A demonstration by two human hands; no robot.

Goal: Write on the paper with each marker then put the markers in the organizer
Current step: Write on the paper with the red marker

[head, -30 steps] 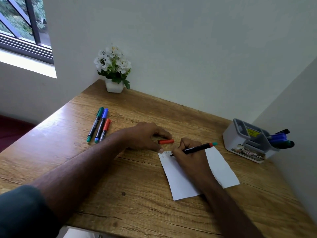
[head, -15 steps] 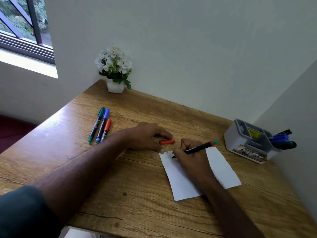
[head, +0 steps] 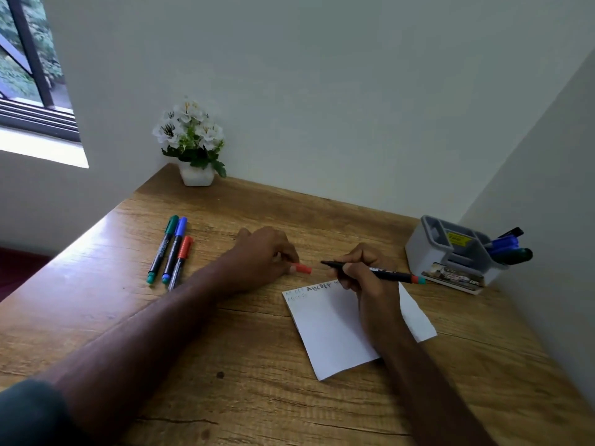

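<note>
Right hand [head: 363, 272] grips uncapped marker [head: 373, 272], left hand [head: 267, 255] pinches red cap [head: 302, 269] — misaligned recapping could ink fingers or drop cap.

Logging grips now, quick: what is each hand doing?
Left hand: pinches the red cap.
Right hand: grips the uncapped marker.

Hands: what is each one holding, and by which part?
Right hand grips the uncapped marker mid-barrel. Left hand pinches the red cap by one end.
</note>
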